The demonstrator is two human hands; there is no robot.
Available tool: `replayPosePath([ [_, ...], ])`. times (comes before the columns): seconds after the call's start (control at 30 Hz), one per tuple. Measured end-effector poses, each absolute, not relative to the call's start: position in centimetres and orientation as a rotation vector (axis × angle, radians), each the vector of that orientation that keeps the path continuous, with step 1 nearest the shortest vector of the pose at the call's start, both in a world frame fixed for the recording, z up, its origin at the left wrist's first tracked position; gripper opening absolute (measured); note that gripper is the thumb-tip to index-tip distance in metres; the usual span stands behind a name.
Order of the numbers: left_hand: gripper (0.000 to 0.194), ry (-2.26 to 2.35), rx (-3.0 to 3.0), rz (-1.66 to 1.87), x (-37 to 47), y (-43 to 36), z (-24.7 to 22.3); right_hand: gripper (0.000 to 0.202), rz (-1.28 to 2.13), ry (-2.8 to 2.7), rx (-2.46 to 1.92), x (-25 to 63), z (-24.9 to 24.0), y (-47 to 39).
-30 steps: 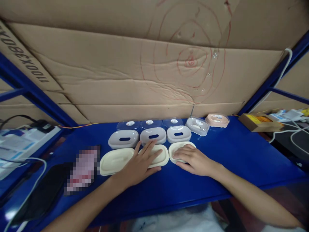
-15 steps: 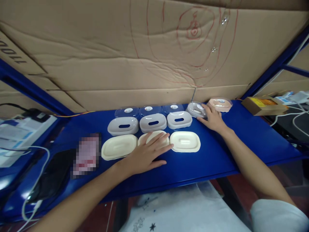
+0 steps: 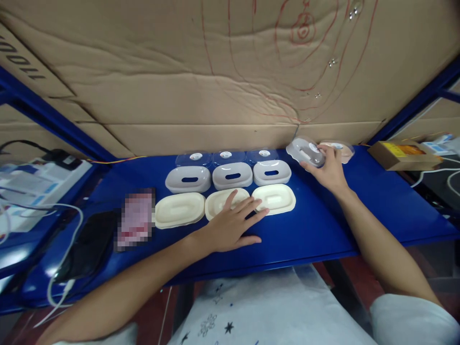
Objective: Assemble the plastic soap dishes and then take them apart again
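My right hand (image 3: 331, 171) grips a grey soap box (image 3: 304, 152) with a clear lid and a round sticker, holding it tilted at the back right of the table. Close beside it is a peach soap box (image 3: 347, 149), partly hidden by my fingers. My left hand (image 3: 232, 225) lies open, fingers spread over the middle cream oval tray (image 3: 216, 200) and the edge of the right cream tray (image 3: 275, 195). A third cream tray (image 3: 179, 211) sits to the left. Behind them stand three white slotted oval trays (image 3: 232, 184), then three clear lids (image 3: 233, 156) with stickers.
The blue table (image 3: 316, 230) backs onto a cardboard wall (image 3: 161, 96) with red drawn lines. On the left lie a blurred pink item (image 3: 136, 218), a black phone-like object (image 3: 86, 244) and white cables. An open cardboard box (image 3: 402, 155) stands at the right.
My right hand has lifted and tilted the grey soap box, which stood flat on the table. My left hand has shifted slightly right, reaching the right cream tray. The camera view has moved a little.
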State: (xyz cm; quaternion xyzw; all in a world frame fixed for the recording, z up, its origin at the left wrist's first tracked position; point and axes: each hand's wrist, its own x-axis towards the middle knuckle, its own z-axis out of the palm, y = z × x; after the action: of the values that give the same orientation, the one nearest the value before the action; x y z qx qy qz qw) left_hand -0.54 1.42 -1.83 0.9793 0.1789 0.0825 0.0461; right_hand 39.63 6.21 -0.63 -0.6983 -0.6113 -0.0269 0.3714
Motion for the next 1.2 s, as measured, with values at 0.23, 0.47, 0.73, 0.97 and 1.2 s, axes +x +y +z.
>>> replayPosePath([
  [0.23, 0.106, 0.701, 2.378, 0.784, -1.4, 0.8, -0.4, 0.078, 0.047, -1.870, -1.176, 33.0, 2.0, 1.0],
  [0.47, 0.132, 0.577, 2.059, 0.727, -2.4, -1.8, 1.0, 0.091, 0.187, -2.323, -0.593, 28.9, 2.2, -3.5],
  [0.73, 0.130, 0.429, 2.201, 0.548, -2.1, -1.9, -0.4, 0.077, 0.104, -2.089, -0.890, 32.2, 2.5, -0.9],
  [0.97, 0.120, 0.375, 2.323, 0.438, -2.2, -1.5, 0.0, 0.073, -0.085, -1.602, -1.603, 40.8, 0.1, 6.0],
  [1.2, 0.114, 0.418, 2.387, 0.341, -2.1, -1.2, -0.7, 0.092, 0.145, -1.674, -1.633, 43.1, -4.3, 8.6],
])
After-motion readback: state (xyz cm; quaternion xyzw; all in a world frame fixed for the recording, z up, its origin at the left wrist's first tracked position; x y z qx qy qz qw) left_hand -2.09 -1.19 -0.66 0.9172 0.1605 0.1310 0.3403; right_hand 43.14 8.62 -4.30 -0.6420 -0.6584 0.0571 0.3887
